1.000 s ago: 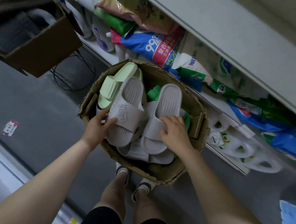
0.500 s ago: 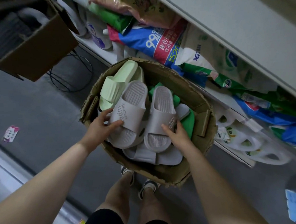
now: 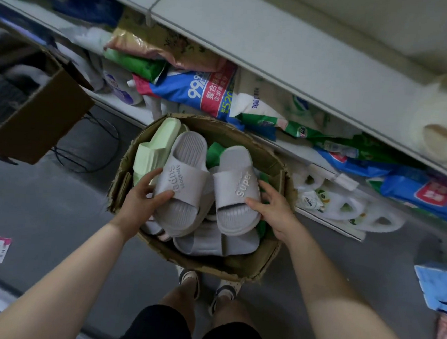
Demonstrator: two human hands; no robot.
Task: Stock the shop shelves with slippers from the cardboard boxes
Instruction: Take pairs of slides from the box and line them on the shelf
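Gripping one grey slipper (image 3: pixel 183 182) is the left hand (image 3: pixel 142 203), thumb lying on its strap; the right hand (image 3: pixel 273 210) is clasping another (image 3: pixel 235 194). Both slippers are sitting side by side atop others in the box (image 3: pixel 282 178).

arms: bare, no sleeves | shorts (image 3: pixel 184 333): black | sandals (image 3: pixel 190 281): pale, dark trim, on both feet

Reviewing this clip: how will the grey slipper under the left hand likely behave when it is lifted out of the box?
The grey slipper looks like thick moulded foam, so probably light for its bulk. Its chunky sole suggests it keeps its shape, bending only slightly. The ribbed footbed and raised lettering should give the left hand a fair grip; it seems unlikely to slip or break.
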